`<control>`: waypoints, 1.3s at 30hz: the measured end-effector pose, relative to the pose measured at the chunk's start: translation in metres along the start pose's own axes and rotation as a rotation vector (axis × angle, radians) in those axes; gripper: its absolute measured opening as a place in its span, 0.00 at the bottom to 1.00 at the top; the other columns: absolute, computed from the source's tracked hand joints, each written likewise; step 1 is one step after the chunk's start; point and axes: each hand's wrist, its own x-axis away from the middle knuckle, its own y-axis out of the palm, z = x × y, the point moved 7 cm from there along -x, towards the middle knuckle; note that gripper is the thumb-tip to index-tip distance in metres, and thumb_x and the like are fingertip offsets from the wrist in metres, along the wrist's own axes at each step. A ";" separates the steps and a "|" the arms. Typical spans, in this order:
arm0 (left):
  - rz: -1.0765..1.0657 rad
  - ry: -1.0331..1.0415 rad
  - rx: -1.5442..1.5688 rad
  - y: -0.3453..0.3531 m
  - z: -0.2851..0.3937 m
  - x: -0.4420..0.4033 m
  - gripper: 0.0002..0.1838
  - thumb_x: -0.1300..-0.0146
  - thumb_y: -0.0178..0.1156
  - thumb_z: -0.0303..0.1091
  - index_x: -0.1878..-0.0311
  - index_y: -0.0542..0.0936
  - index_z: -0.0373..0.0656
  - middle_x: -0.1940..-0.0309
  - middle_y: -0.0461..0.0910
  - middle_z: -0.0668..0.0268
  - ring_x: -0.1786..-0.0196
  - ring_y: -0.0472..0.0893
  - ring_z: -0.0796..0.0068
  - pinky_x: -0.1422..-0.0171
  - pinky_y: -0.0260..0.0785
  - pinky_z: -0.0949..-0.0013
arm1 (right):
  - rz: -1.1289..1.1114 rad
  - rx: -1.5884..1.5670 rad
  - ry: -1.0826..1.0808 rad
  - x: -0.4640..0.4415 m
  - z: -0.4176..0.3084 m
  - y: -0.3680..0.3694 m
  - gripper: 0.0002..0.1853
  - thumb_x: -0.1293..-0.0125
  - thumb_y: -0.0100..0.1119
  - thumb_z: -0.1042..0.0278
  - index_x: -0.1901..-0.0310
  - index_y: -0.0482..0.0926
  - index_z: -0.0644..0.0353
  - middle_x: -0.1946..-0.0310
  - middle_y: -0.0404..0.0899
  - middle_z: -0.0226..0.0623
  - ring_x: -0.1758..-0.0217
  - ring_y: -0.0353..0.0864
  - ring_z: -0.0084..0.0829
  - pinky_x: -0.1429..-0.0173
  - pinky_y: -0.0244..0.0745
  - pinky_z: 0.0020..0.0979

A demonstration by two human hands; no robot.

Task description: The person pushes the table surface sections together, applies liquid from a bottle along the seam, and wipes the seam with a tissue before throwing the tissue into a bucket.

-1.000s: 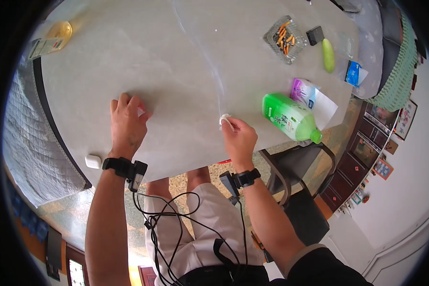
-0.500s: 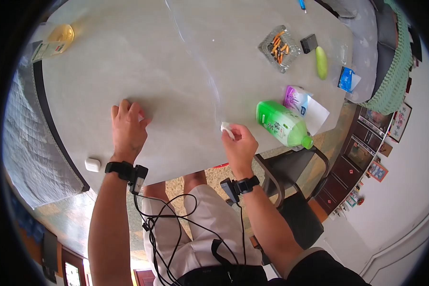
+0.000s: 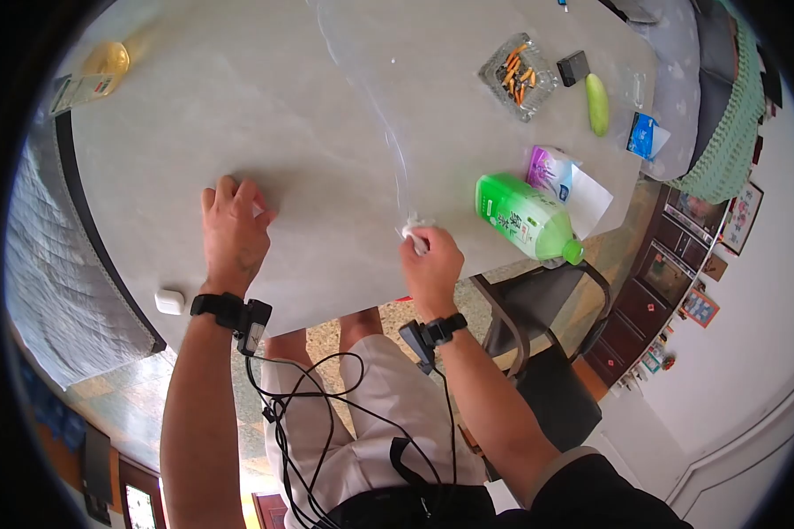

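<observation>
A crumpled white tissue (image 3: 412, 231) is pinched between the thumb and fingers of my right hand (image 3: 434, 271), low over or on the grey tabletop (image 3: 318, 238) near its front edge. A thin, shiny streak (image 3: 388, 132) runs from the far edge down to that tissue. Further left, my left hand (image 3: 236, 227) rests on the table with its fingers curled in. A small pale bit shows by the thumb, too small to name. Right of the tissue lies a green plastic bottle (image 3: 525, 216) on its side, beside a purple tissue pack (image 3: 551, 174).
A glass ashtray (image 3: 494, 69) with cigarette butts, a dark small box (image 3: 573, 68), a cucumber (image 3: 597, 106) and a blue packet (image 3: 641, 136) sit at the right. A white earbud case (image 3: 169, 301) lies left. Black cables (image 3: 278, 414) hang from my wrists over my lap.
My right hand has moved slightly left with the tissue, which now looks more bunched against the table. The left hand keeps its curled pose. The view has shifted a little.
</observation>
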 end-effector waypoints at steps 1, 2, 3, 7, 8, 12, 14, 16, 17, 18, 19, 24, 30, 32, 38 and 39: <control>-0.006 0.001 -0.007 0.002 0.000 0.000 0.14 0.43 0.75 0.25 0.58 0.79 0.45 0.52 0.77 0.62 0.47 0.74 0.50 0.42 0.73 0.51 | 0.005 -0.004 0.000 0.005 0.003 -0.002 0.08 0.39 0.71 0.73 0.58 0.85 0.60 0.63 0.86 0.41 0.58 0.87 0.45 0.55 0.83 0.43; -0.012 -0.002 -0.014 0.003 -0.001 0.001 0.14 0.43 0.75 0.24 0.58 0.79 0.45 0.52 0.77 0.62 0.48 0.74 0.50 0.42 0.73 0.51 | -0.022 -0.043 0.091 0.015 0.005 -0.007 0.08 0.39 0.71 0.74 0.58 0.85 0.60 0.64 0.86 0.41 0.58 0.87 0.45 0.55 0.83 0.43; -0.017 -0.003 -0.015 0.003 -0.003 0.002 0.14 0.43 0.75 0.24 0.58 0.79 0.45 0.52 0.77 0.62 0.48 0.74 0.50 0.42 0.73 0.51 | -0.052 -0.077 0.188 0.024 0.010 -0.010 0.08 0.39 0.70 0.74 0.57 0.86 0.60 0.64 0.86 0.42 0.59 0.87 0.45 0.55 0.83 0.42; -0.001 0.022 0.002 0.004 -0.001 0.002 0.13 0.42 0.75 0.25 0.58 0.80 0.45 0.53 0.77 0.61 0.48 0.74 0.50 0.43 0.73 0.51 | -0.118 -0.133 -0.005 0.015 -0.012 -0.003 0.09 0.40 0.71 0.74 0.57 0.85 0.60 0.64 0.85 0.40 0.61 0.87 0.45 0.56 0.82 0.41; -0.001 0.019 0.011 0.003 -0.001 0.001 0.13 0.42 0.75 0.25 0.58 0.80 0.44 0.53 0.77 0.61 0.47 0.74 0.50 0.43 0.72 0.51 | -0.117 -0.135 -0.003 0.010 -0.007 0.002 0.09 0.40 0.71 0.74 0.57 0.85 0.60 0.64 0.85 0.40 0.61 0.87 0.45 0.56 0.82 0.41; 0.000 0.021 -0.022 0.000 -0.001 0.000 0.13 0.42 0.75 0.25 0.58 0.80 0.44 0.53 0.77 0.61 0.48 0.74 0.50 0.43 0.72 0.51 | 0.102 -0.119 0.044 -0.001 0.009 -0.006 0.11 0.40 0.71 0.74 0.55 0.85 0.60 0.63 0.85 0.40 0.63 0.84 0.45 0.55 0.82 0.39; -0.004 0.041 -0.025 0.004 -0.001 0.000 0.13 0.41 0.75 0.25 0.58 0.80 0.44 0.53 0.77 0.60 0.47 0.74 0.50 0.43 0.73 0.52 | 0.111 -0.173 0.105 0.002 0.010 -0.013 0.11 0.40 0.72 0.74 0.55 0.85 0.61 0.61 0.84 0.41 0.59 0.85 0.46 0.53 0.82 0.42; -0.011 0.027 -0.010 0.005 0.000 0.001 0.13 0.41 0.75 0.25 0.58 0.80 0.44 0.53 0.77 0.60 0.47 0.74 0.50 0.43 0.73 0.51 | 0.074 -0.122 0.047 0.005 0.013 -0.008 0.11 0.39 0.72 0.75 0.55 0.85 0.61 0.61 0.84 0.42 0.58 0.86 0.46 0.51 0.82 0.43; -0.016 0.011 -0.003 0.003 -0.001 0.001 0.13 0.41 0.75 0.25 0.58 0.80 0.44 0.53 0.77 0.60 0.47 0.74 0.50 0.42 0.73 0.51 | 0.036 -0.080 -0.012 0.005 0.010 -0.003 0.11 0.39 0.71 0.75 0.55 0.85 0.61 0.60 0.84 0.42 0.56 0.86 0.46 0.50 0.82 0.44; -0.013 0.013 -0.006 0.002 -0.001 0.001 0.13 0.41 0.75 0.25 0.58 0.80 0.44 0.53 0.77 0.60 0.47 0.74 0.50 0.42 0.73 0.51 | 0.038 -0.084 -0.013 0.011 0.010 -0.005 0.11 0.39 0.71 0.75 0.55 0.85 0.61 0.60 0.84 0.42 0.56 0.86 0.46 0.50 0.82 0.44; -0.020 0.010 -0.019 0.002 0.001 0.001 0.13 0.41 0.75 0.25 0.58 0.80 0.44 0.53 0.77 0.60 0.47 0.74 0.50 0.42 0.73 0.51 | -0.002 -0.034 0.004 0.023 0.009 -0.006 0.11 0.39 0.71 0.75 0.55 0.85 0.61 0.59 0.84 0.43 0.55 0.86 0.47 0.49 0.82 0.44; -0.006 0.036 -0.023 0.004 0.000 0.002 0.13 0.41 0.75 0.25 0.57 0.80 0.44 0.52 0.77 0.60 0.47 0.74 0.50 0.42 0.72 0.51 | 0.093 0.007 -0.035 0.019 -0.002 -0.012 0.10 0.39 0.70 0.75 0.55 0.86 0.61 0.58 0.85 0.44 0.52 0.86 0.48 0.47 0.82 0.43; -0.030 0.018 -0.012 0.004 0.000 0.001 0.13 0.41 0.75 0.24 0.56 0.80 0.43 0.51 0.77 0.59 0.47 0.74 0.49 0.42 0.72 0.50 | -0.019 -0.089 0.044 0.016 0.003 -0.003 0.11 0.38 0.71 0.76 0.53 0.87 0.61 0.56 0.87 0.43 0.54 0.89 0.44 0.52 0.85 0.40; -0.042 0.011 -0.012 0.003 0.000 0.000 0.13 0.40 0.74 0.25 0.56 0.80 0.43 0.51 0.77 0.58 0.47 0.73 0.49 0.42 0.72 0.50 | 0.029 -0.124 0.047 0.016 0.003 -0.009 0.10 0.38 0.68 0.78 0.54 0.86 0.61 0.57 0.86 0.45 0.52 0.87 0.47 0.51 0.84 0.43; -0.156 0.055 0.033 -0.008 0.003 -0.004 0.08 0.35 0.71 0.29 0.56 0.81 0.44 0.53 0.79 0.61 0.48 0.77 0.56 0.41 0.74 0.53 | -0.034 -0.091 -0.065 0.029 0.005 -0.008 0.10 0.36 0.68 0.76 0.53 0.86 0.60 0.58 0.86 0.44 0.53 0.87 0.47 0.54 0.84 0.40; -0.155 0.070 0.030 -0.011 -0.001 -0.006 0.08 0.35 0.71 0.29 0.56 0.81 0.44 0.53 0.79 0.61 0.48 0.77 0.56 0.41 0.74 0.53 | -0.019 -0.094 -0.060 0.033 0.006 -0.011 0.10 0.36 0.68 0.76 0.53 0.86 0.60 0.58 0.86 0.44 0.53 0.87 0.47 0.54 0.84 0.40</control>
